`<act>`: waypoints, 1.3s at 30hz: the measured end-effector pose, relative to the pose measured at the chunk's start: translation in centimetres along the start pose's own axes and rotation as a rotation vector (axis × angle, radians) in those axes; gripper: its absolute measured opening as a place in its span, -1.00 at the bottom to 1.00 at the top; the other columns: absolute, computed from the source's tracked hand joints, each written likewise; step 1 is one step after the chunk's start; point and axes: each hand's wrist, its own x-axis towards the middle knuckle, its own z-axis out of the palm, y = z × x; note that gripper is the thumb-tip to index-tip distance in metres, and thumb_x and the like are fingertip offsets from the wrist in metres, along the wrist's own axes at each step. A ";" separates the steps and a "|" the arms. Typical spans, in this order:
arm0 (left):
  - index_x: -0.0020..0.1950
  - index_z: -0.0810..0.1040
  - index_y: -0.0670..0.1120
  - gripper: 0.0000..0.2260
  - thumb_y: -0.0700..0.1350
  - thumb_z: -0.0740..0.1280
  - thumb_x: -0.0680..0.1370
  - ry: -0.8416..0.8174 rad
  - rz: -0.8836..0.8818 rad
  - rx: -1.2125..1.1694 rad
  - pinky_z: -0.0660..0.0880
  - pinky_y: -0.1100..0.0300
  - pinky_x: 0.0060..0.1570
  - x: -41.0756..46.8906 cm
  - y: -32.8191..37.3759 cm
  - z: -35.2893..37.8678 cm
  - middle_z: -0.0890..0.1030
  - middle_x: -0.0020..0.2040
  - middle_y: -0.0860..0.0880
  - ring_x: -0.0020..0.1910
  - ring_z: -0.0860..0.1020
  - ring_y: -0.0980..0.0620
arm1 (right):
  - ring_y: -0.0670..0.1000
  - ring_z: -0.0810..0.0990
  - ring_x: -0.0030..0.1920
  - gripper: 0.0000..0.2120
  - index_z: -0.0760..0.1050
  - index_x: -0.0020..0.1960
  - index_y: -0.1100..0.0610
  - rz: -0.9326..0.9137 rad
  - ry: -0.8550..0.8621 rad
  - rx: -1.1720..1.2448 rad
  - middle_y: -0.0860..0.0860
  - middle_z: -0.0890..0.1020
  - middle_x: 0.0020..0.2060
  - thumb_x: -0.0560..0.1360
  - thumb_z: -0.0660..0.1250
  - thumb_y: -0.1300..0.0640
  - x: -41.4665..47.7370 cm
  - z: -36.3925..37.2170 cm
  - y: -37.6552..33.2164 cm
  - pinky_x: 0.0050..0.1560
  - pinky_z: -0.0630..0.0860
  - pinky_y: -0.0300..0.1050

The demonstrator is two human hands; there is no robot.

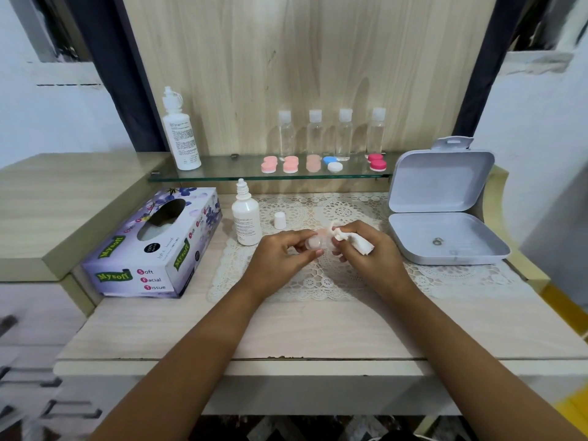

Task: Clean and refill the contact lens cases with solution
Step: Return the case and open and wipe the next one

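- Left hand (pixel 280 253), head view: thumb and curled fingers pinch the contact lens case (pixel 315 242), holding it just above the lace mat (pixel 318 283).
- Right hand (pixel 369 251): fingers are closed round a twisted tissue (pixel 341 234), with its tip at the right-hand end of the case.
- Location: the case is between the two hands at mid-table, near the uncapped solution bottle (pixel 245 219). The bottle's cap (pixel 279 220) stands apart on the mat.
- Case handling, judged: small, light, stiff thin plastic, pale pink and translucent, and probably slippery when wet. It is best taken by the outer rim, as the left hand does, with fingertips kept out of the wells.
- Tissue handling, judged: soft and prone to tearing or shedding once damp, so a tight twist suits a narrow well.
- Bottle handling, judged: light, with a squeezable body. Hold it round the middle and leave the nozzle untouched.
- Remainder: other cases (pixel 280 163) lie closed on the glass shelf (pixel 222 174). The tissue box (pixel 152 249) is at left and an open grey box (pixel 445 214) at right.
- Not determinable: whether the wells are dry, or where this case's lids are.
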 end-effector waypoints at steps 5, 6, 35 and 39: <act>0.12 0.63 -0.12 -0.69 -0.12 0.50 0.39 0.020 -0.004 0.017 0.48 0.30 -0.03 0.1 -0.4 0.0 0.67 -0.15 -0.04 -0.17 0.58 0.14 | -0.13 0.61 -0.15 -0.93 0.62 -0.11 0.23 -0.018 -0.018 0.029 0.05 0.68 -0.15 0.41 0.42 0.32 -0.2 0.1 0.5 -0.09 0.48 -0.31; 0.12 0.63 -0.12 -0.68 -0.11 0.50 0.39 0.016 -0.005 0.017 0.48 0.30 -0.03 0.1 -0.4 0.0 0.67 -0.15 -0.04 -0.17 0.58 0.14 | -0.11 0.61 -0.14 -0.93 0.62 -0.10 0.26 -0.012 -0.019 0.055 0.09 0.68 -0.13 0.41 0.42 0.32 -0.3 0.1 0.5 -0.08 0.49 -0.29; 0.07 0.65 -0.14 -0.69 -0.19 0.52 0.35 0.033 -0.034 -0.085 0.44 0.44 -0.06 0.1 -0.1 0.0 0.65 -0.14 0.08 -0.16 0.58 0.28 | 0.06 0.50 -0.14 -0.80 0.61 -0.06 0.22 -0.618 0.180 -0.612 0.07 0.59 -0.20 0.43 0.24 0.20 0.1 0.3 2.0 -0.16 0.47 -0.03; 0.07 0.65 -0.12 -0.68 -0.17 0.53 0.34 0.021 -0.037 -0.094 0.44 0.44 -0.01 0.1 0.0 -0.3 0.67 -0.09 0.05 -0.07 0.60 0.25 | 0.10 0.54 -0.18 -0.79 0.61 -0.06 0.27 -0.610 0.219 -0.585 0.11 0.57 -0.23 0.43 0.24 0.21 0.2 0.2 1.9 -0.17 0.48 -0.07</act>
